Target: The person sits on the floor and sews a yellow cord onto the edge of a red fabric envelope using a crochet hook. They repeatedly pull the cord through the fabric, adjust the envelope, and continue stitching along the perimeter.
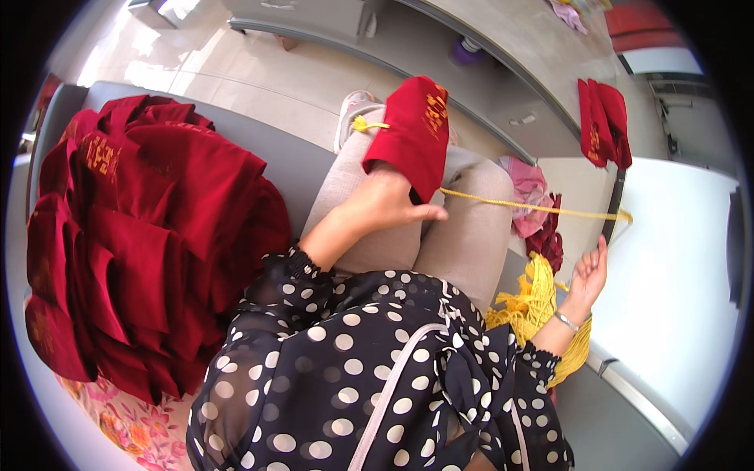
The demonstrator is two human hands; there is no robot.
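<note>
A red cloth bag (412, 129) with yellow printed writing lies over my knees. My left hand (386, 203) is partly inside its near opening, fingers hidden by the cloth, thumb outside. A short yellow tassel (365, 123) sticks out from the bag's left side. From its right side a yellow cord (518, 204) runs taut to the right, its far end near the dark edge of a white surface. Just below that end is my right hand (589, 274), index finger extended, the others curled; whether it holds a thin strand is unclear. A bunch of yellow tassels (533, 300) hangs beside my right wrist.
A large heap of red cloth bags (159, 235) fills the left side, over a floral cloth (129, 424). More red bags (604, 123) lie at the upper right, by the white surface (665, 253). Pink cloth (527, 188) lies beyond my right knee. Grey drawers (512, 112) stand ahead.
</note>
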